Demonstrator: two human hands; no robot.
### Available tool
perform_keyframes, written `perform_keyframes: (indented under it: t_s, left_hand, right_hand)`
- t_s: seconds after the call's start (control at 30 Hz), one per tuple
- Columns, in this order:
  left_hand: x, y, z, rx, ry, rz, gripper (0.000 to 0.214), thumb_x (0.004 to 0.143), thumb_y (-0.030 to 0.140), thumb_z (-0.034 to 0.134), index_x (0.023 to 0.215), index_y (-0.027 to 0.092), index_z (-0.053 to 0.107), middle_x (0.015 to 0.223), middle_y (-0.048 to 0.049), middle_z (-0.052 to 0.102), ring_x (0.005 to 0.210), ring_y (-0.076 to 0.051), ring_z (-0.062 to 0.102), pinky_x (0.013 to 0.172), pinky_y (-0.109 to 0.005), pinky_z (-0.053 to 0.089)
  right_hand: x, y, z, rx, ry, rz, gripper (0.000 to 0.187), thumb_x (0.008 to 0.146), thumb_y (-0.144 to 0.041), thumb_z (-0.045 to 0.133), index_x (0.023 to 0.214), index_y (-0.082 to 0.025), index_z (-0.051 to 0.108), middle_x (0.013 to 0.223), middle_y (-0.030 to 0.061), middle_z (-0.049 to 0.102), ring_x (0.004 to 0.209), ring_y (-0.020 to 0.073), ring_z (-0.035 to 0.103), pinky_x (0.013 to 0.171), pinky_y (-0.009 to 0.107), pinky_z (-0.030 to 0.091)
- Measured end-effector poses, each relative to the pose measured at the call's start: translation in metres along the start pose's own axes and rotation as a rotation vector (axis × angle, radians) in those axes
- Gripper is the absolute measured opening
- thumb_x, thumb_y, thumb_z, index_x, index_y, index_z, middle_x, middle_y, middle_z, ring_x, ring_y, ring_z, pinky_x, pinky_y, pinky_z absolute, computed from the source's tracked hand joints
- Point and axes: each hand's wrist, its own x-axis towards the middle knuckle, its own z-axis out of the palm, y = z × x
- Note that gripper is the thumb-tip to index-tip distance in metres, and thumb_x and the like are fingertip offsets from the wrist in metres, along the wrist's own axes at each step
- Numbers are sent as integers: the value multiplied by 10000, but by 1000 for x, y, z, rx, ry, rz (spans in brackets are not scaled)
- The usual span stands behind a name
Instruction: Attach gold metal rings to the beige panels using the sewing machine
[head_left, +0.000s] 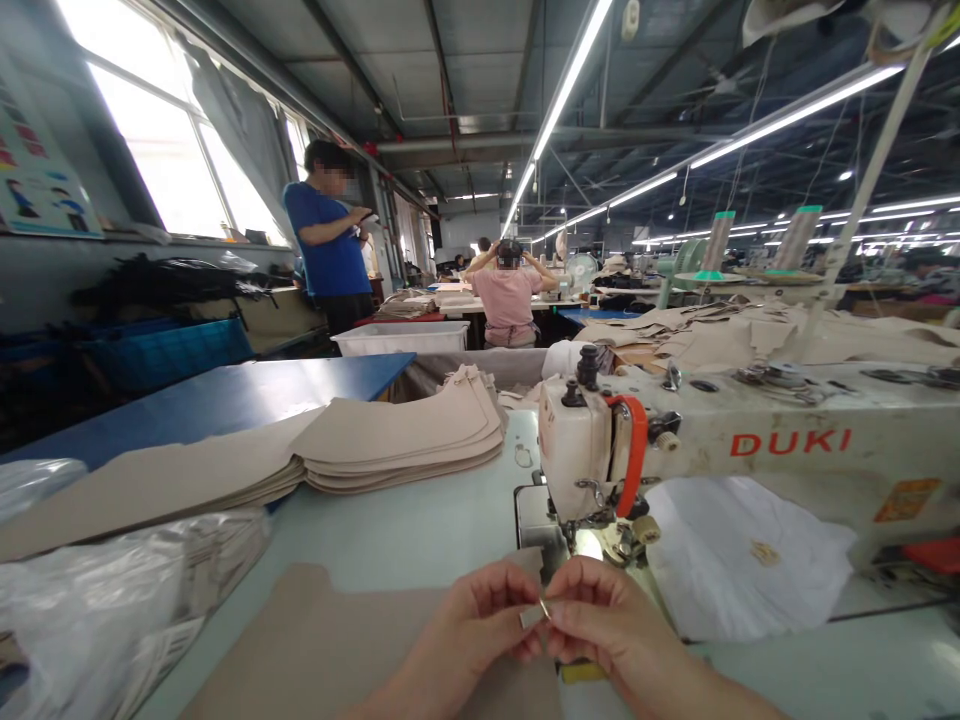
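Observation:
In front of the sewing machine (577,440), my left hand (487,615) and my right hand (600,615) meet with their fingertips almost touching. Both pinch a small pale strip (531,617), its short end showing between the thumbs; what it is exactly is too small to tell. Beneath my left hand lies a flat taupe fabric panel (315,640), one corner reaching toward the needle area. The machine's lamp lights the spot just behind my fingers. A small yellow piece (583,672) shows below my right hand.
Stacked taupe panels (405,440) lie at the back left of the table, near a clear plastic bag (112,590). White cloth (750,550) sits under the machine arm. Beyond are a blue table (225,400), a person in blue (330,240) standing and a person in pink (506,300).

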Motion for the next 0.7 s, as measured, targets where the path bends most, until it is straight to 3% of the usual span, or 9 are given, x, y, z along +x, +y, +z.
perform_keyframes:
  t_s: [0.2,0.37,0.5,0.7]
  left_hand:
    - [-6,7,1,96,-18,-25,282,531,347,733,603,177,519,518,22,587,492,-104,482,543,-244,365]
    - [-9,4,-2,236,15,72,144,600,273,606,631,173,507,557,33,538,540,-111,449,546,-244,324]
    - [-8,0,-2,333,79,146,110,577,242,560,620,175,484,578,54,451,570,-108,381,543,-241,295]
    - [-13,4,-1,450,127,161,75,599,235,508,640,173,505,598,44,454,589,-123,391,556,-254,312]
  right_hand:
    - [3,3,-5,-116,-65,-45,353,618,-390,785,739,-143,564,616,0,634,570,104,605,565,196,441]
    - [1,7,-5,-313,-116,-187,306,749,-421,664,836,-148,558,679,8,607,654,118,587,607,214,431]
    - [-2,8,1,-494,-65,-339,271,716,-332,680,858,-162,523,720,-9,556,675,115,530,613,213,399]
    - [-7,3,1,-792,-22,-474,120,754,-251,596,814,-168,532,775,10,571,746,139,538,680,235,408]
